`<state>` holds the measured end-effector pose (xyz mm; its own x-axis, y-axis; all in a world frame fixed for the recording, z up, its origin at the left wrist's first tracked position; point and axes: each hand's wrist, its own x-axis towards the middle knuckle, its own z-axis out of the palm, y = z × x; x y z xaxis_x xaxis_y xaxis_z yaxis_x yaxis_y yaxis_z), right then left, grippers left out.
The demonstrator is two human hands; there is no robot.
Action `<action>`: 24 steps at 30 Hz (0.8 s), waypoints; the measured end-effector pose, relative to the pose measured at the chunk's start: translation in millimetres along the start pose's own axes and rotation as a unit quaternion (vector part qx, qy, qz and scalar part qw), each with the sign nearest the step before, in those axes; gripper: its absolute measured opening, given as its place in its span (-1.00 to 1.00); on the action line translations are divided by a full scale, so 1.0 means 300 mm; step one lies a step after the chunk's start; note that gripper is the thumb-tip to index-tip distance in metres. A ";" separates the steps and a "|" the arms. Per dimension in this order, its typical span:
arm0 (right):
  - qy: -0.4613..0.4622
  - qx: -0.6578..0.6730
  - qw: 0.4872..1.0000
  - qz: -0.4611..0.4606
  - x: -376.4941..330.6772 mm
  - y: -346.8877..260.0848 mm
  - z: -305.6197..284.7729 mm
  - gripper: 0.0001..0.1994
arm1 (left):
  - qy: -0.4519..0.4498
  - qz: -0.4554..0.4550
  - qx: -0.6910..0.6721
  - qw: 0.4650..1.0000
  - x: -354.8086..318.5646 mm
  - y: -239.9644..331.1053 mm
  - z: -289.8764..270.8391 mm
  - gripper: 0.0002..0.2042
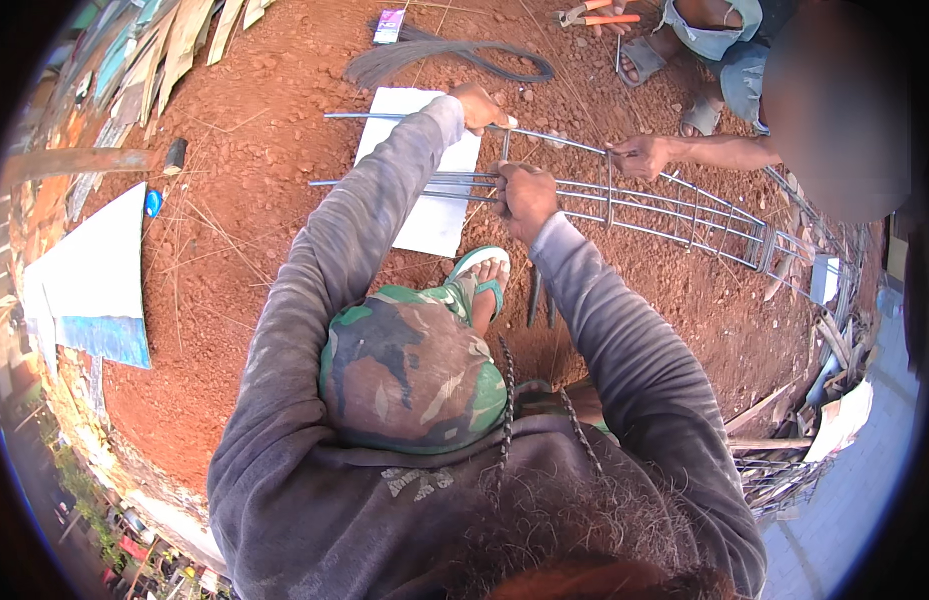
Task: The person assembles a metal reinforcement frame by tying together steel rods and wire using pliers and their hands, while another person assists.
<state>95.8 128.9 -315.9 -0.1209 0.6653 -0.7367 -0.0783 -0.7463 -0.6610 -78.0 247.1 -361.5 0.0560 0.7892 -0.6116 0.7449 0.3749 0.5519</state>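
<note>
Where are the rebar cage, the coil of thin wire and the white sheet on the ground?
Rebar cage (675,212): head view, on a long bar near the middle of its length.
Coil of wire (440,55): head view, on the bundled strands at the top.
White sheet (435,225): head view, on its bare lower part.

The rebar cage (625,205) is dull grey steel, kinda ribbed. Under it, a smooth matt white sheet (425,165). Ground (255,160) is rough red dirt.

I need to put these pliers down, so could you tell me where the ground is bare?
Bare red soil lies between the white sheet and the big white board. It is crowded at the rebar cage, where the left hand, the right hand and a co-worker's hand grip bars.
</note>
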 end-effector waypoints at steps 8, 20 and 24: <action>0.066 -0.074 0.989 -0.110 0.032 0.004 -0.016 -0.78 | 0.043 0.053 -0.167 0.984 -0.001 -0.006 0.050 -0.71; 0.121 -0.401 0.852 -0.314 0.225 -0.212 -0.097 -0.57 | 0.113 0.061 -0.026 0.991 -0.127 0.038 0.052 -0.72; 0.113 -0.514 0.793 -0.307 0.348 -0.292 -0.136 -0.58 | 0.147 0.064 0.027 0.987 -0.195 0.082 0.054 -0.66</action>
<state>130.4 264.6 -340.9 -0.1824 0.9698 -0.1619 0.8081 0.0541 -0.5866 -52.2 202.3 -321.3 -0.0376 0.9387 -0.3427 0.7793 0.2422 0.5779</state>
